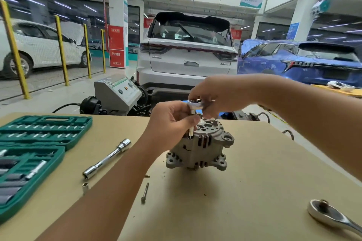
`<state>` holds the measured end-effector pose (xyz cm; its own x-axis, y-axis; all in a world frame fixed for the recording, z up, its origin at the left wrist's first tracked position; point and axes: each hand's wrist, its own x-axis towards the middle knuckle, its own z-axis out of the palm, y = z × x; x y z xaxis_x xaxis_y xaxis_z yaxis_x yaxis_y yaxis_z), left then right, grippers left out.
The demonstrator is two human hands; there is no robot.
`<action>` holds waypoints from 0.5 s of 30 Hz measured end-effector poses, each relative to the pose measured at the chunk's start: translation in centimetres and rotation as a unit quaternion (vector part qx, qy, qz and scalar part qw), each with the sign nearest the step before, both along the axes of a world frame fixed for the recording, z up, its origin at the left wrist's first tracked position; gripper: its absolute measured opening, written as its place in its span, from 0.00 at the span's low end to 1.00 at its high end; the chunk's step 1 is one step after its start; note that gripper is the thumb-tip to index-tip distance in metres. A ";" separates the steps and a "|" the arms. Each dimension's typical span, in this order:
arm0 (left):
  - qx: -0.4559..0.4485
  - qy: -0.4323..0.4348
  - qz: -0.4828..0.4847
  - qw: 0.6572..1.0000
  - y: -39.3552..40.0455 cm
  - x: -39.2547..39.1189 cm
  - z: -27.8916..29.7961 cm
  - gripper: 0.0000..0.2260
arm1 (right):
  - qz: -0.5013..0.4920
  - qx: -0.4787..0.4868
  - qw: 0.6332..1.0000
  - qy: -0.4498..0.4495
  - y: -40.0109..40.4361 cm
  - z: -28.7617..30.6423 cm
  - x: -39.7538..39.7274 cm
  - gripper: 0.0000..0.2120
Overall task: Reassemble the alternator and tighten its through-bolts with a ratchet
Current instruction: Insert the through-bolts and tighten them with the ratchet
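The alternator (199,148) stands on end near the middle of the table (254,182), its 2 housing halves already mated, so the reassembly itself looks largely done. The work now appears to be the through-bolts. The right hand (217,94) holds the head of a small ratchet (195,103) above the housing, its fingers curled round the tool. The left hand (172,121) pinches the extension and socket (192,123) that drop from the ratchet to the top edge of the housing, steadying them on what is probably a bolt head; the bolt itself is hidden.

1 loose bolt (145,191) lies on the table in front of the alternator, well apart from it, which suggests at least 1 through-bolt is not yet fitted. How many are already tight cannot be told.

A larger ratchet (329,215) lies at the near right corner. A long socket bar (106,158) and a small socket (85,185) lie beside the open green tool case (45,139) on the left.
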<state>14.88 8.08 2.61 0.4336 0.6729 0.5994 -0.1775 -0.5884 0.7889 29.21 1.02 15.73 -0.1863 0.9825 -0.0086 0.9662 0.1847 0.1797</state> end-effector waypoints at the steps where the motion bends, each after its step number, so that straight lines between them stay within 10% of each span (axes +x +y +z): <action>1: -0.003 0.004 -0.002 1.000 0.1 0.0 0.0 0.07 | 0.000 0.022 0.999 -0.037 0.2 0.3 0.1 0.04; 7: 0.020 -0.004 0.046 0.999 0.4 0.4 -0.5 0.03 | -0.100 -0.097 0.988 0.063 -0.2 2.2 -0.6 0.08; 11: 0.000 0.013 0.013 1.000 0.5 0.4 -0.3 0.04 | -0.072 0.027 0.994 -0.075 0.9 1.4 -0.7 0.08; 15: 0.005 0.004 0.012 1.000 0.0 0.8 -0.4 0.03 | -0.113 -0.135 0.982 0.065 0.8 1.6 -1.3 0.12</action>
<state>15.64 8.13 2.17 0.4217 0.6775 0.6026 -0.1563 -0.6003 0.7843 27.95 1.82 17.36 0.0193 0.9638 -0.2660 0.9996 -0.0129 0.0259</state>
